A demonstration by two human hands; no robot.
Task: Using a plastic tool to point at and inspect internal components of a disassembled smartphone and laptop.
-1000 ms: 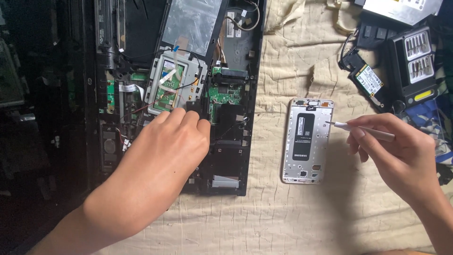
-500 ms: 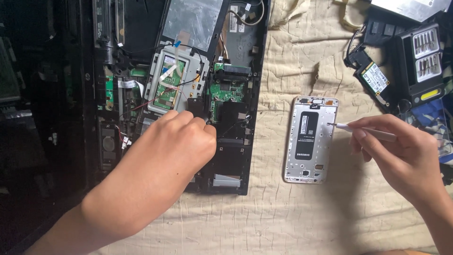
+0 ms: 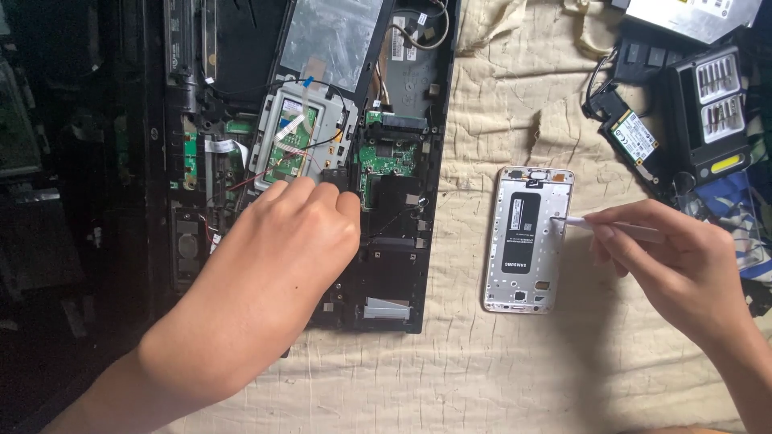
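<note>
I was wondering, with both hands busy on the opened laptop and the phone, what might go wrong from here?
The left hand rests on the opened laptop among thin loose wires; a shift might snag one. The right hand holds a slim white tool with its tip at the opened phone, which nothing steadies on the wrinkled cloth, so it may slide or get scratched.

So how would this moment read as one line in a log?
left hand: resting on opened laptop chassis | right hand: holds white tool, tip at opened phone frame | surface: beige cloth
</note>
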